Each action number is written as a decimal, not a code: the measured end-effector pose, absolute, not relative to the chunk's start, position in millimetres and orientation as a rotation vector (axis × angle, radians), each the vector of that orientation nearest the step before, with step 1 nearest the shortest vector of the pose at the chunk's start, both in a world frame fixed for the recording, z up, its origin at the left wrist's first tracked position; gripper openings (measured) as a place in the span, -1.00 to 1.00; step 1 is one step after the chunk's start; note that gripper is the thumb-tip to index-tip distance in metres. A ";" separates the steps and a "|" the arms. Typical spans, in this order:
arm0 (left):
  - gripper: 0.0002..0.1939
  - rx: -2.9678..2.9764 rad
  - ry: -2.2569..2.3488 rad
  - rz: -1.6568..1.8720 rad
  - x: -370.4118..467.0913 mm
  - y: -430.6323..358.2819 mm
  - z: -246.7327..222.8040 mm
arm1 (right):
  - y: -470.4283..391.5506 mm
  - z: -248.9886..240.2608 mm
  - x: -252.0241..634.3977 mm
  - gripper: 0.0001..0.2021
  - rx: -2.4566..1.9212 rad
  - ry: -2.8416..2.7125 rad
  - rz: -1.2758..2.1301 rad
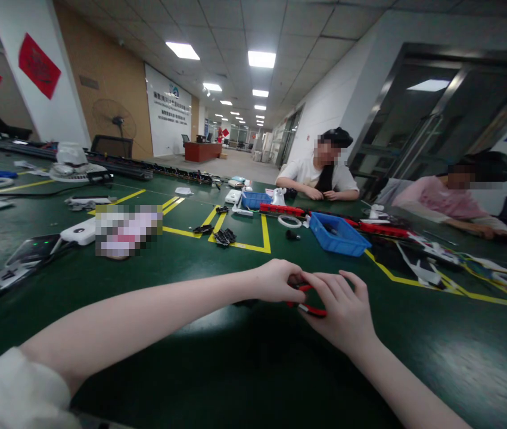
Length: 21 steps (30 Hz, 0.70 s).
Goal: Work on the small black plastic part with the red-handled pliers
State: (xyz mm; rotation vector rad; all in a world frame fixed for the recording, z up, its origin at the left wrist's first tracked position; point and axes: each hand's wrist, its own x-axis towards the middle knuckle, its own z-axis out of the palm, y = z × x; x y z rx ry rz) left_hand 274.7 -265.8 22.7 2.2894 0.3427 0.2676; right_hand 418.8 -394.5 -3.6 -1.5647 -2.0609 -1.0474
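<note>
A small red-handled tool, its handles curved, sits between my hands above the glossy green tabletop. My right hand grips it, thumb beneath; my left hand bunches its fingertips beside it, pinching what I cannot tell. Beyond lie knobbly black parts, flat yellow tape and a rectangular blue plastic bin. The wall sign has lettering too small to read.

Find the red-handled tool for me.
In the head view, right of and below centre, the red-handled tool is between the left hand and right hand.
</note>
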 end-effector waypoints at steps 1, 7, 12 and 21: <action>-0.75 2.291 0.348 0.255 276.4 -266.0 21.2 | -394.7 -4.0 419.1 -0.58 -1.575 -2.070 -1.045; -0.82 2.244 0.308 0.156 284.2 -268.9 22.7 | -394.7 -6.2 419.2 -0.57 -1.592 -2.046 -1.026; -0.81 2.433 0.365 0.124 287.0 -274.2 27.4 | -395.6 -7.1 419.6 -0.55 -1.607 -2.059 -0.952; -0.71 2.651 0.497 0.098 281.6 -281.9 29.7 | -391.3 -11.8 420.2 -0.60 -1.597 -2.056 -0.905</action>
